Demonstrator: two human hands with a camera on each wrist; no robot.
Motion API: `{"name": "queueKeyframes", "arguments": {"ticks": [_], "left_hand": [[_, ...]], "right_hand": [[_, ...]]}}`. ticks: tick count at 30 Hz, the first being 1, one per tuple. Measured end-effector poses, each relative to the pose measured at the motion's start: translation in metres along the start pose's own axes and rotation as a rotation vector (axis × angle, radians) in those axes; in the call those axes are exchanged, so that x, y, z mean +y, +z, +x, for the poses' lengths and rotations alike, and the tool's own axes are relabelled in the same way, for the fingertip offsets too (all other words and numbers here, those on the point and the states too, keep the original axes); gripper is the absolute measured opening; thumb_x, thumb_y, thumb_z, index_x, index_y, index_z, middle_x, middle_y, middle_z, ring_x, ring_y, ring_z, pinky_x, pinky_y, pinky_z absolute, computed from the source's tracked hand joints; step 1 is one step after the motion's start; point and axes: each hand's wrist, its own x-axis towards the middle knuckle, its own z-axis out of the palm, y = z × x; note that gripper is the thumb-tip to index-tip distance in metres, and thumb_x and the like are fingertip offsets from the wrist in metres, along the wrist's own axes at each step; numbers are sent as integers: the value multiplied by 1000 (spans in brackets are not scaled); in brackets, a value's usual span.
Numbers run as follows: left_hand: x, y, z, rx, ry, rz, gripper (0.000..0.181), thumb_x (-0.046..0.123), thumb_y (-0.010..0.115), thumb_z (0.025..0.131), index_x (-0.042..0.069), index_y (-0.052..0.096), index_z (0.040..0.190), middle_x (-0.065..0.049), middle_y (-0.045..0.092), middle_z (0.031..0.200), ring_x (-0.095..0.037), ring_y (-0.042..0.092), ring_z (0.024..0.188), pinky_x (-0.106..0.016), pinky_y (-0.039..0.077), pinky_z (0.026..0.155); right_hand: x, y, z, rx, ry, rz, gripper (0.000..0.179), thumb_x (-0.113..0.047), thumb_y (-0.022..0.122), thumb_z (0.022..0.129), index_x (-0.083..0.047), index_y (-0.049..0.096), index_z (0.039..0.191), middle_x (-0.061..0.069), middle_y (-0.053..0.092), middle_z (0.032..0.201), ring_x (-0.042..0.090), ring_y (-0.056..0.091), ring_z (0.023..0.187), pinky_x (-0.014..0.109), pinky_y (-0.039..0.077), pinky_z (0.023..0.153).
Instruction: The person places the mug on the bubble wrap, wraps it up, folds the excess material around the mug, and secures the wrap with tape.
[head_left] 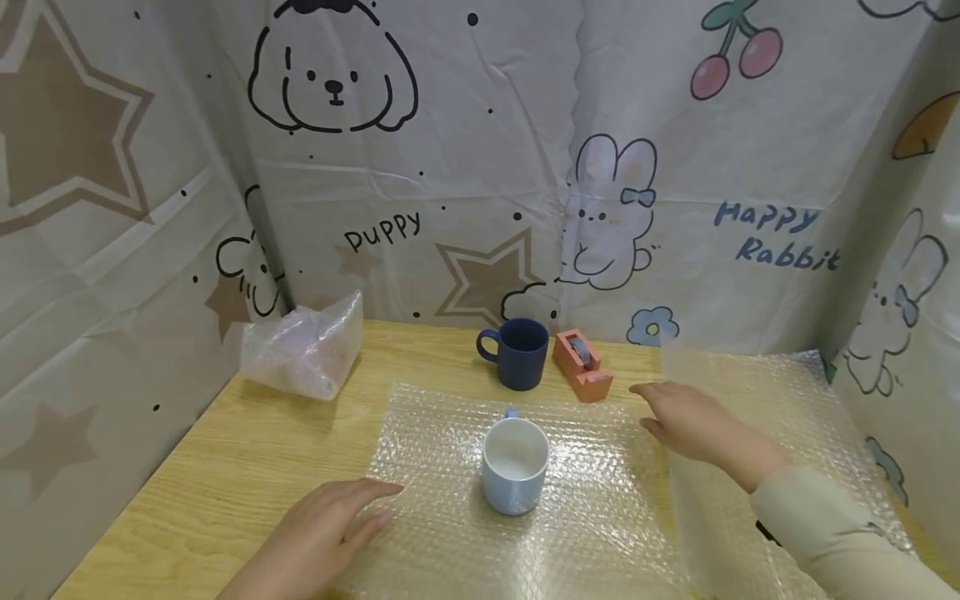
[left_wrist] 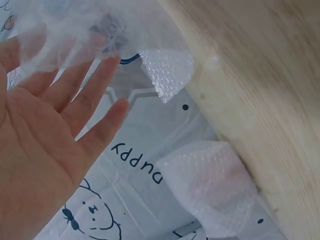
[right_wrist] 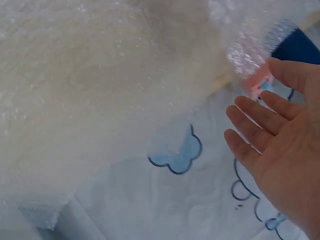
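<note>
A light blue mug with a white inside stands upright on a flat sheet of bubble wrap, its handle pointing toward the back. My left hand is over the sheet's left edge, to the near left of the mug, with fingers extended and nothing in its grasp. In the left wrist view, the clear wrap overlaps the fingertips. My right hand reaches over the sheet's far right corner, fingers loosely straight and holding nothing. Close by its fingertips sits an orange tape dispenser with a tape roll in it.
A navy mug stands behind the sheet, left of the tape dispenser. At the back left lies a bubble-wrapped bundle, pinkish inside. A second sheet of bubble wrap covers the table's right side. Printed cloth hangs around the wooden table.
</note>
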Motion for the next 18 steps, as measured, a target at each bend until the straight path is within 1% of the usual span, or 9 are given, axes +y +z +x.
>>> {"name": "queueKeyframes", "arguments": {"ticks": [2,3,5,6,9,11,12,15,18], "left_hand": [[0,0,-1,-18,-15,-9,30,24,68,95,23,67,125,4,66,123,-23,61,114,-48,50,95],[0,-1,-1,-26,-21,-14,30,24,67,95,23,66,125,4,66,124,-24,61,114,-49,50,95],[1,-1,-2,-37,-30,-24,30,24,67,96,23,66,126,3,66,125,-25,61,114,-50,49,96],[1,-1,-3,-39,-31,-26,30,24,67,96,23,66,126,2,66,125,-25,61,114,-51,49,96],[1,-2,-4,-32,-28,-14,30,24,67,95,22,67,125,2,67,124,-25,61,113,-50,50,95],[1,-2,-5,-22,-22,0,30,24,68,95,22,67,125,2,67,123,-24,62,112,-49,50,94],[0,-2,-6,-18,-19,4,30,24,68,94,22,67,124,3,67,122,-23,62,112,-48,51,94],[-2,-2,-9,-15,-13,2,30,23,68,94,22,67,125,5,67,122,-23,63,111,-47,51,92],[-3,-2,-11,-22,-11,-13,30,23,67,95,22,67,125,4,67,123,-23,62,112,-48,51,92]], "right_hand": [[3,8,7,-44,18,33,48,-11,74,89,10,55,128,25,65,116,41,63,105,54,52,91],[5,11,10,-61,20,54,49,-10,74,88,10,54,128,24,66,113,39,64,102,52,53,89],[7,15,15,-72,18,103,47,-8,75,87,11,56,126,17,68,101,32,66,90,48,55,81],[8,16,16,-64,15,115,42,-8,75,87,9,59,122,13,69,96,28,66,86,46,56,78],[8,16,17,-32,35,126,20,-10,74,88,2,70,104,2,67,83,17,61,73,41,55,70],[6,14,16,-24,69,165,11,-14,72,90,-3,73,93,1,68,81,15,60,70,41,54,68],[6,12,14,-27,85,193,12,-16,71,91,-4,73,90,1,69,82,16,61,71,42,55,69],[3,6,12,-51,144,385,20,-20,65,97,-1,69,93,7,70,89,21,65,78,45,56,73],[-1,-2,11,-53,167,612,25,-21,60,100,4,66,99,13,72,94,28,69,85,48,57,80]]}}
